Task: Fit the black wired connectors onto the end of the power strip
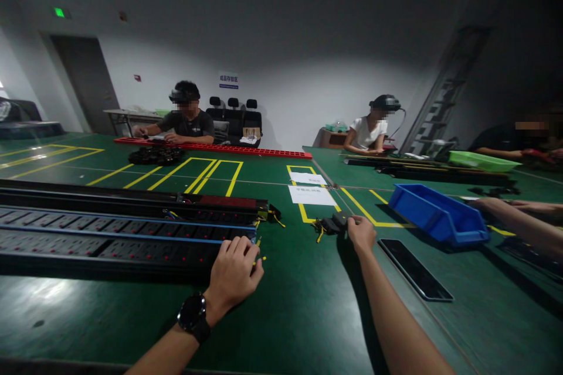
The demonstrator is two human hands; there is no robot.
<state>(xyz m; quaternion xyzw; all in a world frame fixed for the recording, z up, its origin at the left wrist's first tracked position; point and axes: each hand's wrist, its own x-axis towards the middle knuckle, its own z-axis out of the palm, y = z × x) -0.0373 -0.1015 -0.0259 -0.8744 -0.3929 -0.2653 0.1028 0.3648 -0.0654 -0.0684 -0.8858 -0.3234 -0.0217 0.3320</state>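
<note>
- A blue bin stands right of my right hand; I can't make out its contents.
- A dark tablet lies between them; a white sheet lies beyond.
- My right fingertips touch black connectors; whether they grip, I can't tell.
- My left hand curls at the right end of long black strips, its grip unclear.

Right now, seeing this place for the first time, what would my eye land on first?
Probably the bright blue plastic bin, standing toward the right of the green tabletop. Next come the long, red-dotted black strips lying at the left, with the left hand at their right end. Near the middle, the right hand is at a few small black parts.
</note>
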